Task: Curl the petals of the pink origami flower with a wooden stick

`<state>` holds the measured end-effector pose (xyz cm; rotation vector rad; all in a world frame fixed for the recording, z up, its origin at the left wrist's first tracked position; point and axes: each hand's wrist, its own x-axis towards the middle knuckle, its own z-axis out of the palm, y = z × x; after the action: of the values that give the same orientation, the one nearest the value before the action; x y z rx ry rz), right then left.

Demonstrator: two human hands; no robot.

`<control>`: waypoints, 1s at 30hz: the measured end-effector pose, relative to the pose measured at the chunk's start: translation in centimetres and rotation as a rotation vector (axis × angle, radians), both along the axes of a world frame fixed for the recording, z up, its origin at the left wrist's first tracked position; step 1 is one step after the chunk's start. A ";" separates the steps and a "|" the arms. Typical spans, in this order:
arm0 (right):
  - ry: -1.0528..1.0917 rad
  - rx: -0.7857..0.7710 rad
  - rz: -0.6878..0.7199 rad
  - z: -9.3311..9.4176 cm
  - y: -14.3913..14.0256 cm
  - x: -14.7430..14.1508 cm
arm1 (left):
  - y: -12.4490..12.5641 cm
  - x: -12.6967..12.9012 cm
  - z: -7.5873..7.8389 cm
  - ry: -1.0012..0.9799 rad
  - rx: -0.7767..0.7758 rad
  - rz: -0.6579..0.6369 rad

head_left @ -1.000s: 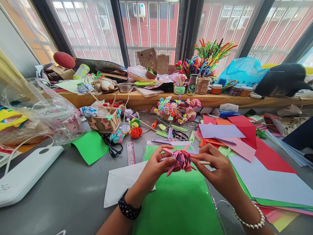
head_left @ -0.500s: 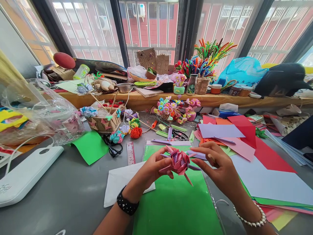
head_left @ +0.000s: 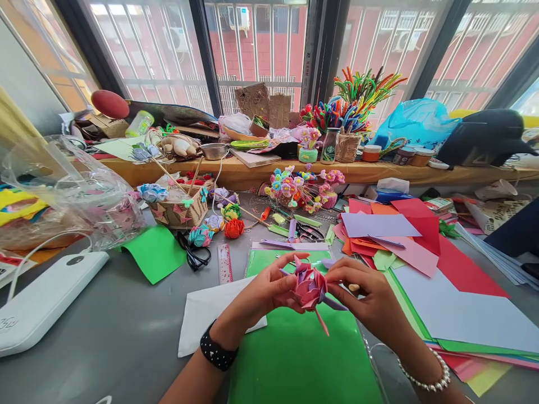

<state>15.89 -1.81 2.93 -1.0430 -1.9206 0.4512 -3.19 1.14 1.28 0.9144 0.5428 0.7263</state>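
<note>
A pink and purple folded paper flower is held up over the green mat. My left hand grips it from the left side, thumb in front and fingers around it. At its right edge, my right hand pinches a petal between thumb and fingertips. Some petals stick out below and to the right. Under my left wrist lies a white sheet, partly beneath the forearm. The back of the flower is hidden by my fingers.
Coloured paper sheets are piled on the right. Behind the mat lie scissors, paper strips and a ruler. A power bank and a green sheet are on the left. Paper flowers and a decorated basket stand farther back.
My right hand has moved left onto the flower, its fingers closing on a petal. The flower has turned and tilted slightly in my left hand.
</note>
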 end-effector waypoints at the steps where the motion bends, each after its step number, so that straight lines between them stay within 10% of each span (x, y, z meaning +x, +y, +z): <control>1: -0.004 0.001 -0.012 0.0 0.0 0.0 | 0.1 -0.1 -0.1 -0.004 -0.006 -0.001; 15: -0.197 0.299 -0.296 -2.6 0.1 -1.6 | -1.2 3.0 -1.5 -0.101 0.301 0.398; 30: -0.174 0.133 -0.025 -0.8 0.4 0.8 | 0.2 0.5 -0.6 0.355 0.569 0.446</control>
<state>16.70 -1.37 2.17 -1.0458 -2.0576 0.2214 -2.72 1.38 0.70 1.4922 0.8933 1.1644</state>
